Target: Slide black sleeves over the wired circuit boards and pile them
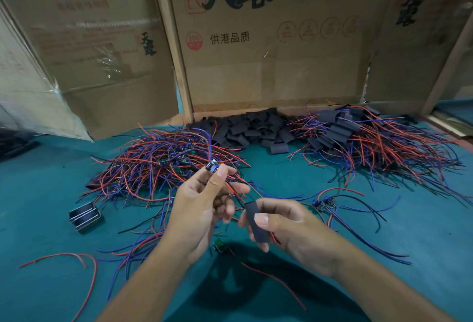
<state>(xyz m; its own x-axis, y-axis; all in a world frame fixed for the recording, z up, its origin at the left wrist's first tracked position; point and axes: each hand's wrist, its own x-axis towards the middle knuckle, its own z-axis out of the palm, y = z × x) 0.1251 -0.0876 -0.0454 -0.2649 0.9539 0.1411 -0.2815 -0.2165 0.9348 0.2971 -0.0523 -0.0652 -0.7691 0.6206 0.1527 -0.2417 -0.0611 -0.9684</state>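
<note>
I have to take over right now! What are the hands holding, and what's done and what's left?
Left hand: pinches a bare board by its top, wires hanging down.
Right hand: grips one black sleeve, not yet on the board.
Bare boards pile: far left on the table. Loose sleeves: middle back. Finished pile: right back. One more bare board lies right of the hands.
Done: many sleeved and piled.
Left: slide this sleeve on, add it to the finished pile, then work through the rest.
</note>
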